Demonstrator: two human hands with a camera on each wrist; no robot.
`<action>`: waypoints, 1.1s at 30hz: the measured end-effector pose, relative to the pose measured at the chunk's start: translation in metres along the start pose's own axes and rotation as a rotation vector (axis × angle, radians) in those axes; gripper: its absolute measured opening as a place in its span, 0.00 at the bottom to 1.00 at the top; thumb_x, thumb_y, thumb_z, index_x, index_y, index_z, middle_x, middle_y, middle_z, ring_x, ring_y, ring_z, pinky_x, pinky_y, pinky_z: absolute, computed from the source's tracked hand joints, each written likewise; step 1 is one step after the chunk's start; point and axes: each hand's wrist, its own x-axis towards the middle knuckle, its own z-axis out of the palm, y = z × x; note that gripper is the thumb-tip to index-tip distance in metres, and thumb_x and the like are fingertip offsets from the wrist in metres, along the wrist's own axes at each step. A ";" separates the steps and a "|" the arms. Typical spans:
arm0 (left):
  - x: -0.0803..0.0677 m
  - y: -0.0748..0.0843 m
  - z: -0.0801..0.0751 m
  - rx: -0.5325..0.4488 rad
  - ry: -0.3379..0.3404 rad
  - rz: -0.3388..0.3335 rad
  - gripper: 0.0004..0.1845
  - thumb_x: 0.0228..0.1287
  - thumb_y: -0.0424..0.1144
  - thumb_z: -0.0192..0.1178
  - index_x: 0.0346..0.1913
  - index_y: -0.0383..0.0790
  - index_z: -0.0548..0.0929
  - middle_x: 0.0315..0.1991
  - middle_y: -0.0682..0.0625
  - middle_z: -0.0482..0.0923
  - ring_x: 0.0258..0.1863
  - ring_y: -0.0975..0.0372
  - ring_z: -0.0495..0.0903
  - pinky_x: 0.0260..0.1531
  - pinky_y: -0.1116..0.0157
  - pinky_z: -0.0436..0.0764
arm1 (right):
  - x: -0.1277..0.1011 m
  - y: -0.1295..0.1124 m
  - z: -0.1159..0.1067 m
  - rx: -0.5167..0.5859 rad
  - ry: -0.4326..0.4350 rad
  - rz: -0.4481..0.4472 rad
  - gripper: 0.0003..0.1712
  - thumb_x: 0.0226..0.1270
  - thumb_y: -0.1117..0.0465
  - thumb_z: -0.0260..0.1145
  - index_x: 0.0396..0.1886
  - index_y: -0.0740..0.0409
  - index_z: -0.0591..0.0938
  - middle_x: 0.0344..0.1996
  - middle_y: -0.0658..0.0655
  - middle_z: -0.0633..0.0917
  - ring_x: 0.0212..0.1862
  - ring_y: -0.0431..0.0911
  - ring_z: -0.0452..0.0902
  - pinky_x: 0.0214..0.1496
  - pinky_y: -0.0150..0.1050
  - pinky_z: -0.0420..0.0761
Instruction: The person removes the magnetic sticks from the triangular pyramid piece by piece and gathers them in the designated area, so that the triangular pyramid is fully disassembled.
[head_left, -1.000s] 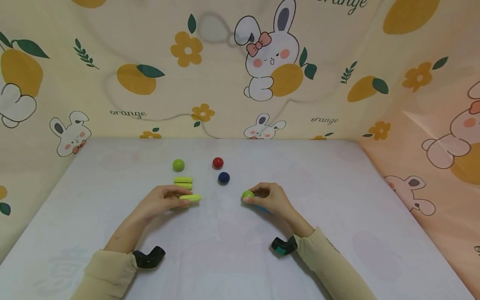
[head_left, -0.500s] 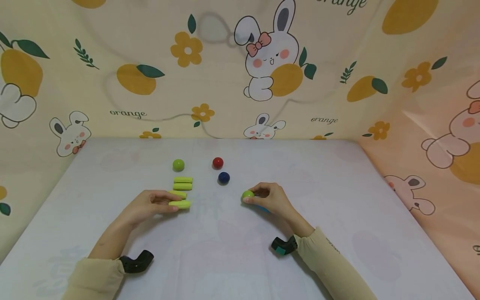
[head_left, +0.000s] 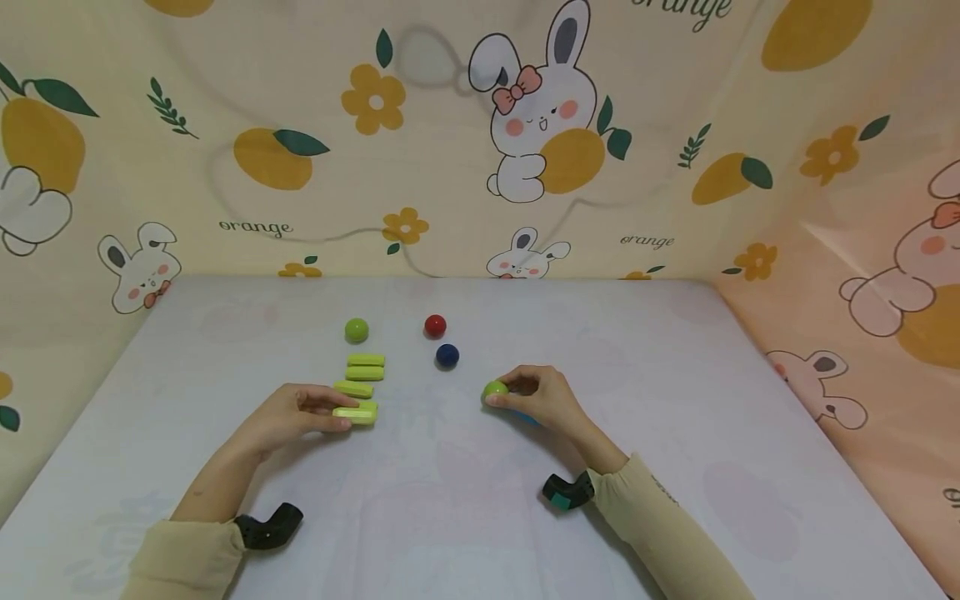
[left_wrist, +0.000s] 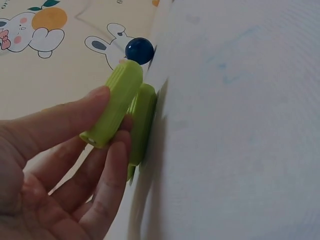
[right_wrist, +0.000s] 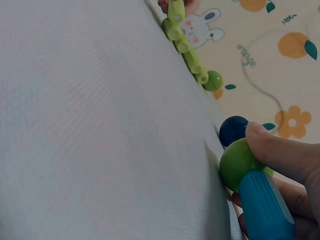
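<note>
My left hand (head_left: 296,410) pinches a ridged yellow-green rod (left_wrist: 115,107) between thumb and fingers, at the near end of a row. Just behind it lies another such rod (left_wrist: 144,122), partly covered by the fingers. Farther back are more yellow-green rods (head_left: 365,373), lying roughly parallel. With thumb and fingers, my right hand (head_left: 543,396) grips a green ball (right_wrist: 239,162). A blue ridged rod (right_wrist: 265,207) meets that ball and runs back under the hand; in the head view the hand mostly hides it.
A dark blue ball (head_left: 447,356) and a red ball (head_left: 435,326) sit mid-table, beyond and between the hands. Another green ball (head_left: 356,330) is behind the row of rods. White cloth covers the table (head_left: 465,517); a printed curtain (head_left: 450,167) stands behind it.
My left hand has moved left and nearer to me with its rod, uncovering the rods behind. The right hand keeps its place on the green ball.
</note>
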 end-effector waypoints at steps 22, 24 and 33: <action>-0.002 -0.002 0.005 0.217 0.210 0.025 0.19 0.48 0.38 0.74 0.40 0.31 0.81 0.33 0.45 0.82 0.31 0.62 0.77 0.32 0.65 0.74 | 0.000 0.000 0.001 0.002 0.000 0.013 0.19 0.51 0.50 0.76 0.41 0.55 0.86 0.38 0.51 0.87 0.41 0.42 0.79 0.45 0.37 0.77; -0.001 -0.003 0.005 0.220 0.217 0.020 0.20 0.47 0.38 0.74 0.40 0.30 0.80 0.34 0.44 0.81 0.31 0.61 0.77 0.32 0.65 0.74 | 0.000 0.000 0.001 0.003 0.001 0.008 0.19 0.51 0.50 0.76 0.40 0.55 0.86 0.38 0.52 0.87 0.41 0.42 0.79 0.45 0.37 0.77; -0.002 0.005 0.006 0.188 0.242 0.000 0.20 0.50 0.39 0.72 0.43 0.31 0.80 0.36 0.44 0.81 0.33 0.61 0.77 0.30 0.67 0.76 | -0.002 0.002 -0.002 -0.021 -0.017 -0.023 0.21 0.51 0.50 0.76 0.44 0.51 0.86 0.42 0.49 0.87 0.46 0.43 0.80 0.52 0.42 0.77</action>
